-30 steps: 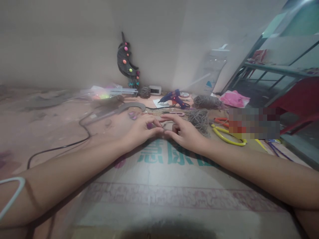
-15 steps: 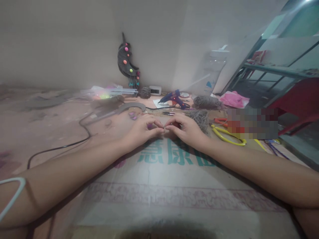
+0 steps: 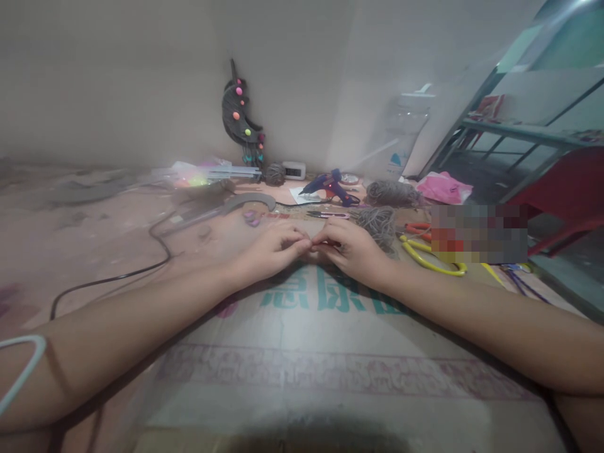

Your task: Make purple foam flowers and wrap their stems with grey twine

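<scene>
My left hand (image 3: pixel 280 250) is closed in a pinch, its fingertips meeting those of my right hand (image 3: pixel 352 248) above the printed cardboard (image 3: pixel 302 340). The right hand is pinched too. Whatever lies between the fingertips is too small or hidden to make out. Just behind the right hand are small snips (image 3: pixel 328 215) and a loose bundle of grey yarn (image 3: pixel 377 225). Some small purple pieces (image 3: pixel 251 218) lie behind the left hand.
A blue glue gun (image 3: pixel 330 186) stands at the back, beside a grey yarn skein (image 3: pixel 391 191). Yellow-handled pliers (image 3: pixel 431 261) lie at the right. A black cord (image 3: pixel 113 278) crosses the left side. A decorated grey crescent (image 3: pixel 236 113) leans on the wall.
The fingers of both hands have curled in slightly, and the hands remain together. A purple bit seen by the left fingers before is now out of sight.
</scene>
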`<state>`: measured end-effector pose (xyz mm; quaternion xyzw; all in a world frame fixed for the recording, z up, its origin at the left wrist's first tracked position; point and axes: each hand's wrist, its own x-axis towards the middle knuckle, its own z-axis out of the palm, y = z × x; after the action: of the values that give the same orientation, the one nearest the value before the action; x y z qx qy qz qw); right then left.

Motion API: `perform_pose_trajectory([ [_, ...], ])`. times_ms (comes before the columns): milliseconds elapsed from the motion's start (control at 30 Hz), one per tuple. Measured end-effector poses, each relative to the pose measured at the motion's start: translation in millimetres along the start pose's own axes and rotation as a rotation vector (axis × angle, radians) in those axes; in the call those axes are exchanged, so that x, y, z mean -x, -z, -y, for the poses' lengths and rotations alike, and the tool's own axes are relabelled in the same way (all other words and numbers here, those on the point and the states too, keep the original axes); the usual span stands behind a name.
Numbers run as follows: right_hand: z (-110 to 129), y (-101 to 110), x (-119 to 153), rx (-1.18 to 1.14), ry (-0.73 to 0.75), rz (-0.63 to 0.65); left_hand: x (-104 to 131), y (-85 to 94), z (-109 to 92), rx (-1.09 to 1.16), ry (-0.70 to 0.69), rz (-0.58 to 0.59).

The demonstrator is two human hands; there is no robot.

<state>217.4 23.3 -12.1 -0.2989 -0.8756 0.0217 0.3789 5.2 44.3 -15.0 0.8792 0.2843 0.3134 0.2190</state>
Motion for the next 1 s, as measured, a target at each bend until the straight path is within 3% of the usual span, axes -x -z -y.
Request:
perform_pose_trajectory([
  [233,-2,-1,1,0.009,0.000,0.003,-1,1.8,-2,0.017,0.008,-0.006],
  [467,0,1,-2,-0.008,-0.144,0.000,-1,6.1,-13,-0.015,0.118,-0.130],
  [633,1,2,-4,-0.058,-0.168,-0.034,1,6.5,-12,-0.034,0.110,-0.253],
  [1000,2,3,-3,-0.108,-0.200,-0.016,2,6.5,-14,-0.064,0.050,-0.253],
])
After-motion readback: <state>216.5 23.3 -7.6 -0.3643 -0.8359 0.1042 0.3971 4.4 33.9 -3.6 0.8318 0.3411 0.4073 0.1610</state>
